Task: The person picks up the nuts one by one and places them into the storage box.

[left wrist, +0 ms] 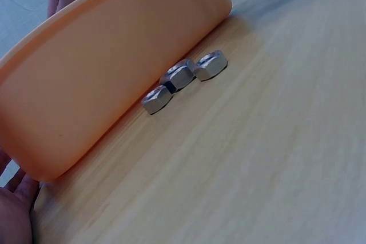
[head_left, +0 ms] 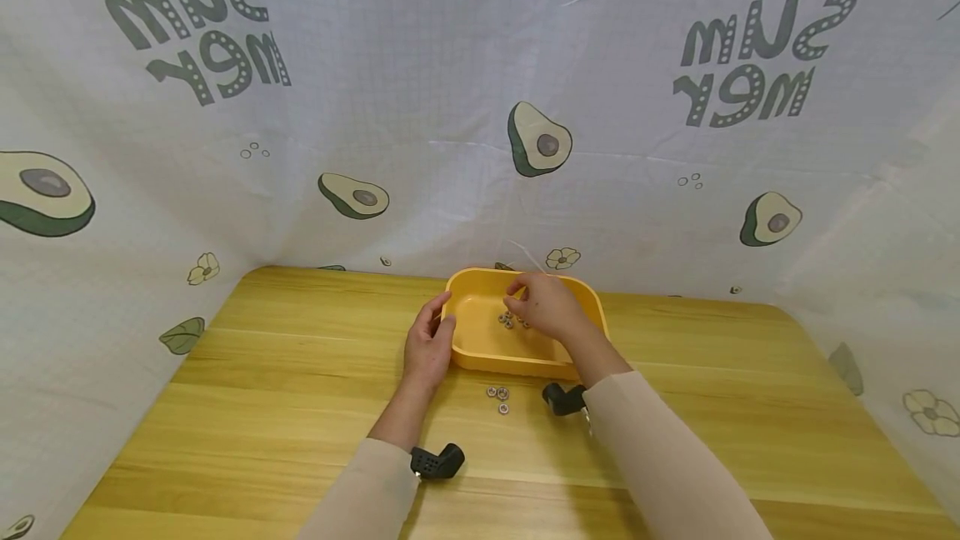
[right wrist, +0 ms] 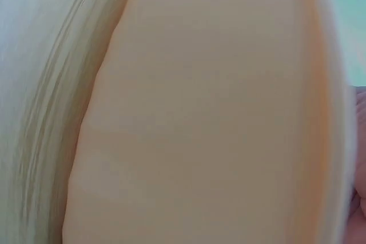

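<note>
A yellow plastic tray (head_left: 517,367) stands on the wooden table. My left hand (head_left: 429,350) rests against its left side, thumb and fingers at the outer wall near the rim. Over the inside of the tray hovers my right hand (head_left: 551,305), thumb and index finger bent toward each other with a gap showing between the tips. Several small metal hex nuts (head_left: 508,324) lie on the tray floor just below those fingertips. Three more hex nuts (left wrist: 179,75) sit close together on the table in front of the tray's near wall.
The wooden table (head_left: 300,390) runs back to a white curtain (head_left: 442,190) printed with avocados, close behind the tray. Black wrist cameras (head_left: 438,462) are strapped at both sleeves. In the right wrist view the tray's outer wall (right wrist: 194,112) fills most of the picture.
</note>
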